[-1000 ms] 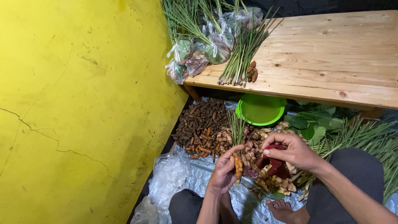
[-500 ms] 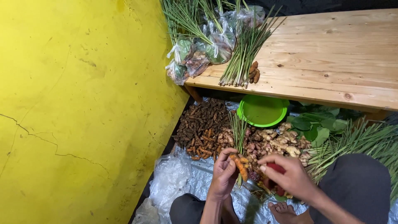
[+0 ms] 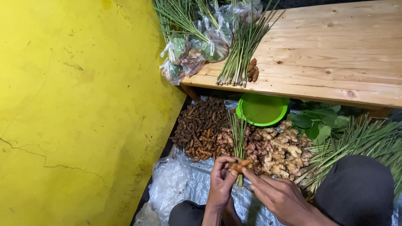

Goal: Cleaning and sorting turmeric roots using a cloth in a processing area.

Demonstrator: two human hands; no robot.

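At nine o'clock the yellow wall [image 3: 71,113] fills the whole left side, cracked and bare. At its foot, toward seven o'clock, crumpled clear plastic sheeting [image 3: 171,188] lies on the ground. Just right of that, at six o'clock, the left hand [image 3: 220,184] is curled, its thumb and fingers pinching a small orange turmeric piece [image 3: 237,166] together with a thin bundle of green stalks [image 3: 239,138] that stands up toward twelve o'clock from the grip. The right hand [image 3: 279,194], at five o'clock, reaches in with its fingers stretched toward the same bundle, the fingertips touching or just beside the stalk ends; whether it grips anything I cannot tell. Above the hands lie a heap of dark thin roots [image 3: 200,125] at eleven o'clock and a pile of pale ginger-like rhizomes [image 3: 276,146] at one o'clock, with a green plastic bowl [image 3: 261,109] beyond them under the wooden bench [image 3: 335,54]. On the bench's left end sit tied plastic bags [image 3: 197,50] and lemongrass stalks [image 3: 243,46]. Loose green stalks [image 3: 360,142] fan out at three o'clock. The step in hand looks like gathering root and stalks into one small bunch; the next move would seem to call for the right hand steadying or adding to the bunch while the left keeps its pinch firm.
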